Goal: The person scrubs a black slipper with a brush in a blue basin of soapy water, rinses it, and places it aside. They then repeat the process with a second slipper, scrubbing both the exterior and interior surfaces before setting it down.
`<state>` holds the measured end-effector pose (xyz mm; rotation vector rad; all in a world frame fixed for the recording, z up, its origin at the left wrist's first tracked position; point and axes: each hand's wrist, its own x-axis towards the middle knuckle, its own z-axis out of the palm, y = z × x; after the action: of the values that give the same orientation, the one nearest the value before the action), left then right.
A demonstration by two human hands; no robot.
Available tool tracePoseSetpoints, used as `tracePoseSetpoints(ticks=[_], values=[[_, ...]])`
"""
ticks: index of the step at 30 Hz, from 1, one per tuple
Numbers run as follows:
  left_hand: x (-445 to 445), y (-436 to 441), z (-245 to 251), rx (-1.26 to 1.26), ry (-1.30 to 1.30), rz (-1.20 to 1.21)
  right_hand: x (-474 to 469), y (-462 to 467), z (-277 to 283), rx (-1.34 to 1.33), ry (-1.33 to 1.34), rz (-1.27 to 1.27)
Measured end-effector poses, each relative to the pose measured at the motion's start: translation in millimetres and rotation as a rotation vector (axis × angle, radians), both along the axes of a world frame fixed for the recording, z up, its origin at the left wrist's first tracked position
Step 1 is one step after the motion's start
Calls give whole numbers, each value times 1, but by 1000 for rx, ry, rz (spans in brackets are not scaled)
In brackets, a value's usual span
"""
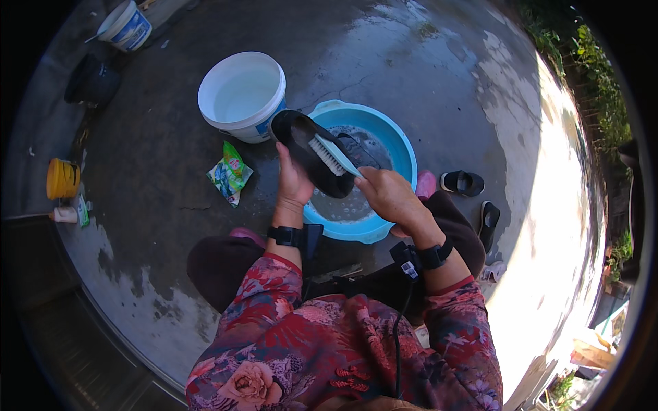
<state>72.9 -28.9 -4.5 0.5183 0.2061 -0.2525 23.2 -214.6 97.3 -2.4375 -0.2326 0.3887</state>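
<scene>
My left hand (294,177) holds a dark shoe (295,134) from its left side, tilted above the edge of a light-blue plastic basin (406,149). In my right hand (386,196) is the handle of a pale blue scrubbing brush (334,155); its white bristles are against the shoe, near the opening. Soapy water (342,205) lies in the basin, and a dark item (362,149), perhaps another shoe, sits in it, partly hidden behind the held shoe.
Left of the basin stands a white bucket (241,95) of water, with a green plastic packet (230,173) nearer me. Dark shoes (462,183) lie on the wet concrete at right. A yellow bucket (62,178), a black bucket (92,80) and another white bucket (125,25) are farther left.
</scene>
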Motion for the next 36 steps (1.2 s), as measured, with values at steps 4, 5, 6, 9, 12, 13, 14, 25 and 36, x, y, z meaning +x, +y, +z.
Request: tracePoseSetpoints(ticks=[4, 5, 6, 9, 12, 13, 14, 25, 36], values=[[1, -3, 0, -29, -51, -50, -7, 1, -2, -163, -75, -106], [1, -3, 1, -23, -59, -60, -8, 2, -3, -153, -81, -97], [2, -1, 1, 4, -25, -60, -9, 2, -4, -134, -102, -107], [1, 5, 1, 108, -30, -105, -11, 2, -4, -39, -100, -26], [0, 12, 1, 97, 61, -140, -13, 4, -5, -61, -86, 42], [-1, 13, 0, 96, 5, -131, -15, 5, -5, -96, -72, 54], [-1, 13, -1, 97, 11, -117, -16, 6, -6, -103, -63, 84], [-4, 3, -9, 59, -36, -188, -18, 23, -24, -169, -33, 117], [-13, 5, -22, 166, 145, -245, -4, 30, -31, -165, 159, 149]])
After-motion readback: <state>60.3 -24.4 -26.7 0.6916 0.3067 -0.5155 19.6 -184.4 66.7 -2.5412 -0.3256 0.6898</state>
